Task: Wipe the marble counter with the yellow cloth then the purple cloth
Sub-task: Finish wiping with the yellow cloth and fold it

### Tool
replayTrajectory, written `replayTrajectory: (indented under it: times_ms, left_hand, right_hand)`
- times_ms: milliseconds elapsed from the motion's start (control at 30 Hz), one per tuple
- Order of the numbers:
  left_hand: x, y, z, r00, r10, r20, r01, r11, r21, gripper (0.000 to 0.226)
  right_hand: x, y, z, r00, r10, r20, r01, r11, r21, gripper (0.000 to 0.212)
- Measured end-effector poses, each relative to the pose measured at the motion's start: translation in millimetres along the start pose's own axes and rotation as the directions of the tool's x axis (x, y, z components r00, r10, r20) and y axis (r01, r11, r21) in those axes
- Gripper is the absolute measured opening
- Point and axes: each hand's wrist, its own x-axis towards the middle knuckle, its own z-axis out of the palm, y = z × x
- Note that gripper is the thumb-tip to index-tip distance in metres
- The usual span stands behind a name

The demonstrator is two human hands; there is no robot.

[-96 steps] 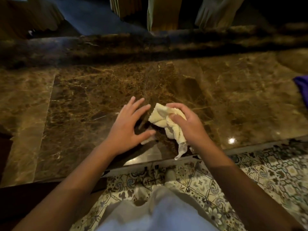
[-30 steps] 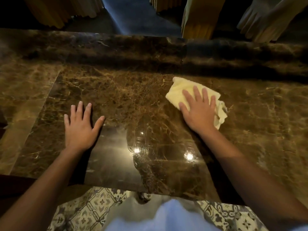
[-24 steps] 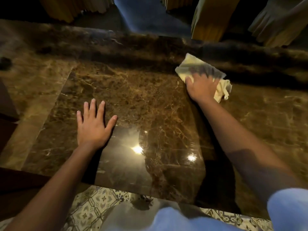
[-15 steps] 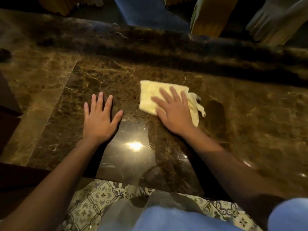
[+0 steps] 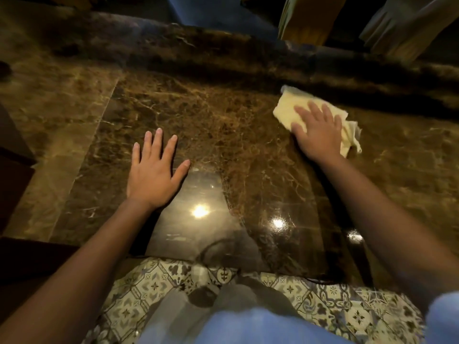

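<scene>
The yellow cloth (image 5: 289, 108) lies bunched on the brown marble counter (image 5: 223, 115), toward the back right. My right hand (image 5: 319, 131) presses flat on it with fingers spread, covering its middle; a loose corner sticks out to the right. My left hand (image 5: 154, 170) rests palm down on the bare marble, left of centre, fingers apart and holding nothing. The purple cloth is out of view.
A raised dark marble ledge (image 5: 223, 50) runs along the back of the counter. Draped fabric (image 5: 305, 18) hangs behind it at the top right. Patterned floor tiles (image 5: 149, 281) show below the counter's near edge. A paler marble strip (image 5: 49, 125) borders the left side.
My right hand has slid the yellow cloth from the middle of the counter out to the right and back. My left hand has stayed planted on the marble.
</scene>
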Motion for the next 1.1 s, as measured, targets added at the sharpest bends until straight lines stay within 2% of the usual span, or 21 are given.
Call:
replayTrajectory:
  times_ms: [100, 167, 267, 367, 433, 533, 633, 767, 867, 933, 1000, 1100]
  left_hand:
    - [0, 0, 1, 1.0, -0.003, -0.013, 0.003, 1.0, 0.001, 0.078]
    - [-1, 1, 0, 1.0, -0.002, -0.016, 0.002, 1.0, 0.003, 0.077]
    - [-1, 2, -2, 1.0, 0.003, -0.016, -0.003, 1.0, 0.005, 0.077]
    - [-1, 2, -5, 1.0, 0.004, 0.004, -0.004, 1.0, -0.001, 0.077]
    - [-1, 1, -6, 1.0, 0.004, 0.014, -0.004, 1.0, -0.003, 0.077]
    - [0, -2, -5, 1.0, 0.014, 0.018, -0.014, 1.0, -0.015, 0.075]
    - [0, -5, -4, 0.999, 0.033, 0.025, -0.032, 0.999, -0.024, 0.076]
    - [-1, -6, -1, 0.998, 0.057, 0.019, -0.056, 0.998, -0.027, 0.077]
    - [-2, -6, -1, 0.998, 0.06, 0.017, -0.059, 0.998, -0.026, 0.077]
    - [-1, -6, -1, 0.998, 0.059, 0.017, -0.059, 0.998, -0.025, 0.077]
    - [-1, -6, -1, 0.998, 0.06, 0.024, -0.06, 0.998, -0.022, 0.077]
    - [-1, -11, -1, 0.996, 0.088, 0.028, -0.087, 0.996, -0.033, 0.078]
  right_hand:
    - [59, -25, -5, 0.991, 0.135, -0.011, -0.135, 0.989, 0.053, 0.057]
    - [72, -47, -5, 0.992, 0.125, 0.012, -0.126, 0.989, 0.082, 0.056]
    - [50, -84, -3, 0.997, -0.07, 0.032, 0.066, 0.991, 0.113, 0.052]
    - [-24, -106, 12, 0.96, -0.275, 0.06, 0.267, 0.958, 0.107, 0.049]
    - [-89, -106, 19, 0.933, -0.357, 0.052, 0.349, 0.929, 0.125, 0.047]
    - [-185, -83, 26, 0.912, -0.406, 0.053, 0.394, 0.906, 0.151, 0.047]
    - [-244, -39, 25, 0.942, -0.327, 0.077, 0.316, 0.94, 0.131, 0.049]
    - [-223, 33, 6, 1.0, 0.024, -0.002, -0.024, 0.998, 0.049, 0.059]
    - [-173, 56, 1, 0.957, 0.277, -0.081, -0.273, 0.96, 0.056, 0.058]
    - [-143, 47, 3, 0.918, 0.386, -0.096, -0.378, 0.921, 0.094, 0.054]
    - [-128, 23, 7, 0.912, 0.401, -0.083, -0.393, 0.914, 0.097, 0.053]
    - [-152, -25, 19, 0.976, 0.209, -0.057, -0.205, 0.977, 0.065, 0.053]
